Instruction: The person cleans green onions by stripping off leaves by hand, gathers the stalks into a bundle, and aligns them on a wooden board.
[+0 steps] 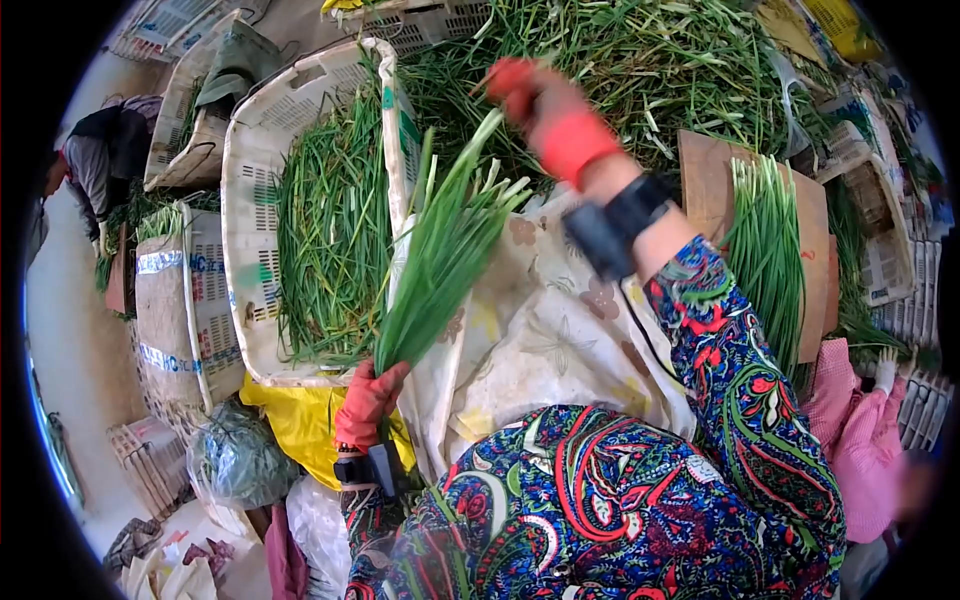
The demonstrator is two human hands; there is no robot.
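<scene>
My left hand (370, 402), in a red glove, is closed around the lower, leafy end of a bunch of green stalks (445, 245). The pale ends of the bunch fan out up and to the right. Above and right of them is my right hand (535, 100), also red-gloved and blurred by motion; its fingers are smeared, and whether it holds anything is unclear. A patterned cloth (550, 340) lies over my lap below the bunch. To the right, a neat bundle of stalks (765, 250) rests on a brown board (705, 165).
A white crate (245, 240) of loose greens stands left of the bunch. Behind my right hand spreads a large heap of greens (640, 70). Yellow plastic (300, 420) and a bagged bundle (240, 455) sit lower left. A co-worker (100, 150) bends at far left; another's pink sleeve (865, 450) shows right.
</scene>
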